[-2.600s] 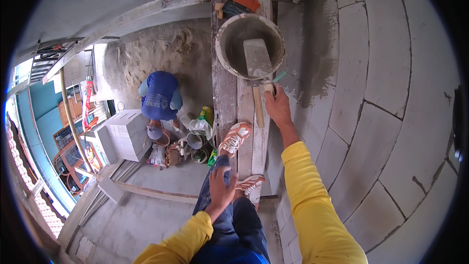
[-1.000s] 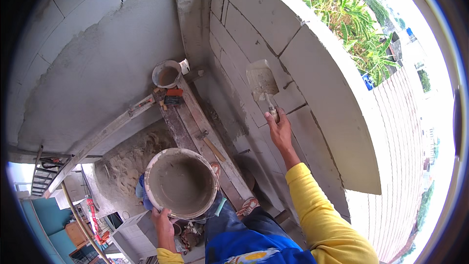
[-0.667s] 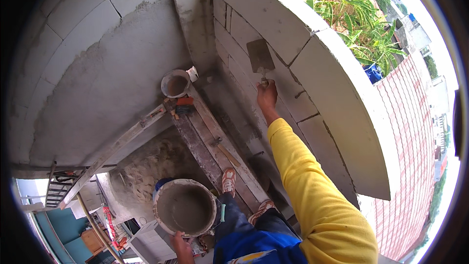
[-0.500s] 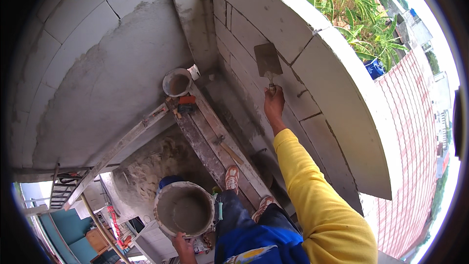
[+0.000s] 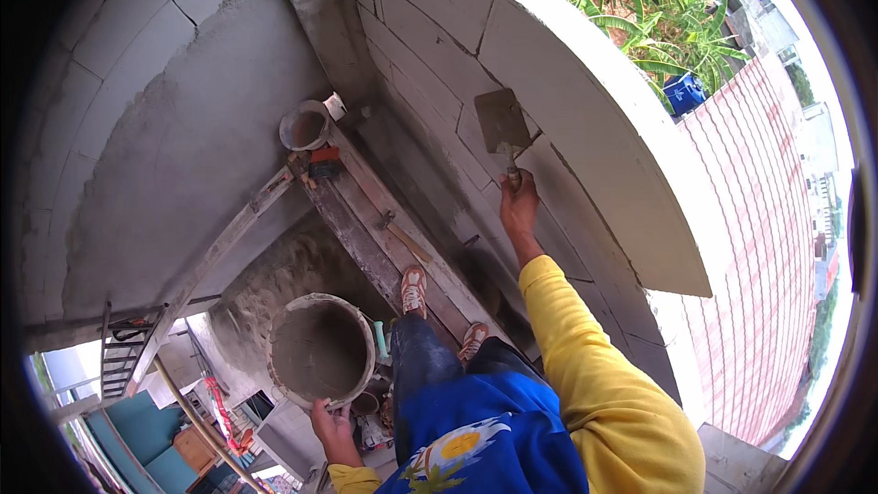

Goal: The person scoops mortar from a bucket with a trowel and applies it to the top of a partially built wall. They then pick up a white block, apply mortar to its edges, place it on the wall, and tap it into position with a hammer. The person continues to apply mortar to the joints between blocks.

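My right hand (image 5: 519, 210) grips the handle of a trowel (image 5: 502, 121), its flat square-ended blade raised in front of the block wall (image 5: 430, 46). Whether the blade touches the wall I cannot tell. At the lower left, my left hand (image 5: 333, 425) is closed on the near rim of a large bucket (image 5: 368, 375) with smooth grey mortar (image 5: 320, 352) inside. A green tool handle (image 5: 380, 340) stands at the bucket's right side.
I stand on a narrow plank platform (image 5: 366, 256). A hammer (image 5: 402, 238) lies on it; a smaller bucket (image 5: 305, 125) and a red-orange float (image 5: 325, 155) are at its far end. The left wall (image 5: 174, 155) is partly plastered. Red roofing (image 5: 732, 247) lies beyond the right wall.
My view has shifted, so the wall, planks and buckets appear further left. My right hand still holds the trowel raised, and my left hand stays on the bucket rim.
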The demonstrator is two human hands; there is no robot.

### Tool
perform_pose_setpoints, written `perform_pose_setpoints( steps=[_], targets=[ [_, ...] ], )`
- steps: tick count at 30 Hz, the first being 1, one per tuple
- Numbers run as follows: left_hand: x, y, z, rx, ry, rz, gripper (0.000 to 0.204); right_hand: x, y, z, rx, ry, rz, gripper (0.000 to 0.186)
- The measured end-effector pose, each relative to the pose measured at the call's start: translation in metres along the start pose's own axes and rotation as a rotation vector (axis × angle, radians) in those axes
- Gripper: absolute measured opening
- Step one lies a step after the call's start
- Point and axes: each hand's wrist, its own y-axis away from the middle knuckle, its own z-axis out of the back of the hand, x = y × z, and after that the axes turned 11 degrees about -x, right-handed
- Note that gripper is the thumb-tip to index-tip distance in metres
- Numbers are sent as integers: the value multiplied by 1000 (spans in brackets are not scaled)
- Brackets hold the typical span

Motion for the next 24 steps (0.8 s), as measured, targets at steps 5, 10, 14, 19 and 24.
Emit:
perform_pose_setpoints(
  steps=[5, 10, 14, 19, 24],
  targets=[
    [21, 16, 24, 61, 3, -5, 45, -24, 29, 64, 5, 72, 28, 42],
    [42, 10, 47, 130, 18, -1, 45, -55, 58, 124, 25, 131, -28, 43],
    [50, 17, 60, 140, -28, 4, 56, -76, 79, 170, 14, 153, -80, 46],
    [58, 15, 81, 125, -36, -10, 52, -105, 103, 233, 49, 186, -100, 43],
    [66, 8, 101, 118, -46, -26, 52, -122, 132, 304, 35, 225, -74, 41]
  ],
)
